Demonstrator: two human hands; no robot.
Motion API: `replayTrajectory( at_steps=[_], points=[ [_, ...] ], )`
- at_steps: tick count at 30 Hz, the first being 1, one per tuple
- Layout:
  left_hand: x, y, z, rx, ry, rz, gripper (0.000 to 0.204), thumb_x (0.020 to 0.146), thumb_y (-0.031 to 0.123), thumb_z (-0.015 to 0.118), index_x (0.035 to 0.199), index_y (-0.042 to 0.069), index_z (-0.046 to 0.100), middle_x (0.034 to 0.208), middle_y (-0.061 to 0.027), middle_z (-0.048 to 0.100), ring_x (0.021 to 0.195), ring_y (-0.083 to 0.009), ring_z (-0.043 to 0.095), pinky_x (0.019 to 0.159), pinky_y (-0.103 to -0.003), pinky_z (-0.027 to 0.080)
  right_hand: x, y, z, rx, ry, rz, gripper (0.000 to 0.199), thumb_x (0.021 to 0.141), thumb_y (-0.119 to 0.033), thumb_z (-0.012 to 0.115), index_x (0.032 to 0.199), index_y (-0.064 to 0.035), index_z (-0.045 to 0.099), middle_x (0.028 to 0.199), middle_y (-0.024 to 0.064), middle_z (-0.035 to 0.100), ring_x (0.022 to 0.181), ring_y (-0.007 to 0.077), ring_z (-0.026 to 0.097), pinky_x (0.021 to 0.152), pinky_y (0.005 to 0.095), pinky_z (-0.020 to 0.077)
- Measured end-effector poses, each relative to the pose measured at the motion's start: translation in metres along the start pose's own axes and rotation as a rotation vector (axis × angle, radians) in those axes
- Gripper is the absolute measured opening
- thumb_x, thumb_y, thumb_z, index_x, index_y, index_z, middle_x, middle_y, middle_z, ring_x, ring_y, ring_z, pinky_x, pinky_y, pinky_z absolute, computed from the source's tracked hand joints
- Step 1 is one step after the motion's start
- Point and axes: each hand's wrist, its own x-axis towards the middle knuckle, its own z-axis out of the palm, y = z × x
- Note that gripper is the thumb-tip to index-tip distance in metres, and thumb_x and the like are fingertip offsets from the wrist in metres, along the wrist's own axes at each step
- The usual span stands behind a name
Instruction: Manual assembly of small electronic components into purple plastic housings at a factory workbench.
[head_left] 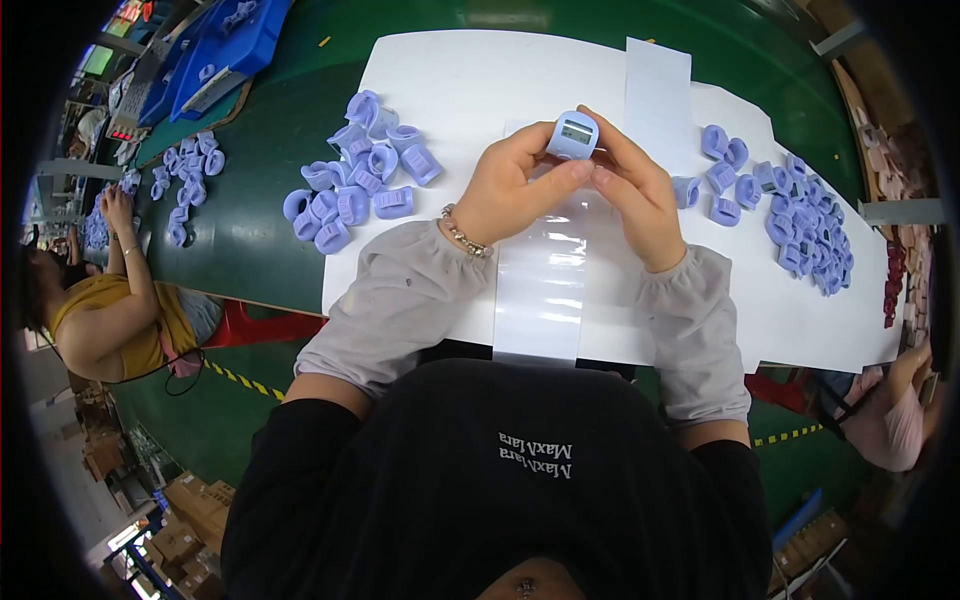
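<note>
A small light-blue device [576, 137] with a rounded top and a little display window is held up over the middle of the white-covered table. My left hand [514, 188] grips it from one side, thumb pressed along its lower edge. From the other side my right hand [640, 196] closes on it too, its thumb near the left one. A pile of similar lilac-blue ring-shaped pieces [352, 172] lies left of my hands. To the right are a few scattered lilac-blue pieces [722, 178] and a larger dense heap [808, 228].
Under my hands runs a glossy clear strip [540, 290] on the white sheet [450, 70]. A white paper piece [657, 100] lies beyond. Blue trays [225, 65] stand far left, near more lilac-blue pieces [187, 170]. Co-workers sit left [110, 310] and right [885, 425].
</note>
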Motion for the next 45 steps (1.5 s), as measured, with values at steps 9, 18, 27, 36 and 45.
replayTrajectory(
  at_steps=[9,18,27,36,45],
  points=[
    [0.0,0.0036,-0.0077,0.08,-0.068,-0.121,0.036,0.093,0.008,0.057,0.125,-0.007,0.048,0.115,-0.0149,0.059,0.108,-0.022,0.059,0.093,-0.034,0.05,-0.0004,-0.0034,0.0016,-0.023,0.0,0.014,0.051,0.087,-0.008,0.053,0.136,0.0014,0.044,0.123,0.0116,0.055,0.105,0.0198,0.052,0.094,0.0318,0.0419],
    [0.0004,0.0013,-0.004,-0.008,-0.003,-0.037,0.032,0.091,0.017,0.063,0.115,-0.003,0.057,0.1,-0.008,0.066,0.093,-0.0143,0.062,0.085,-0.028,0.049,0.0003,-0.0013,0.0003,-0.027,-0.005,0.005,0.051,0.087,-0.009,0.054,0.136,0.0011,0.044,0.124,0.0111,0.055,0.104,0.0191,0.053,0.093,0.032,0.043],
    [0.0003,0.0073,-0.0037,-0.117,-0.17,-0.092,0.033,0.096,0.017,0.053,0.121,-0.004,0.053,0.112,-0.0079,0.06,0.104,-0.0145,0.058,0.092,-0.028,0.046,0.0006,-0.0001,0.0015,-0.126,0.071,-0.044,0.049,0.085,-0.007,0.058,0.132,-0.001,0.049,0.115,0.0098,0.061,0.103,0.0178,0.057,0.093,0.031,0.0441],
    [-0.0006,0.0062,-0.005,-0.016,-0.169,-0.047,0.029,0.097,0.015,0.049,0.12,-0.003,0.055,0.108,-0.0071,0.061,0.1,-0.0132,0.059,0.09,-0.027,0.047,0.0004,0.003,0.0,-0.106,0.055,-0.062,0.05,0.084,-0.006,0.057,0.133,-0.0009,0.049,0.115,0.0097,0.061,0.105,0.0179,0.057,0.093,0.0308,0.0439],
    [0.0013,0.0072,-0.0075,0.026,-0.208,-0.035,0.035,0.099,0.017,0.046,0.124,-0.006,0.051,0.113,-0.0133,0.061,0.106,-0.0201,0.058,0.094,-0.034,0.047,0.0014,-0.0008,-0.0019,-0.097,0.039,-0.049,0.05,0.084,-0.007,0.057,0.133,-0.0008,0.049,0.116,0.0099,0.061,0.106,0.0185,0.056,0.095,0.0316,0.0428]
  ],
)
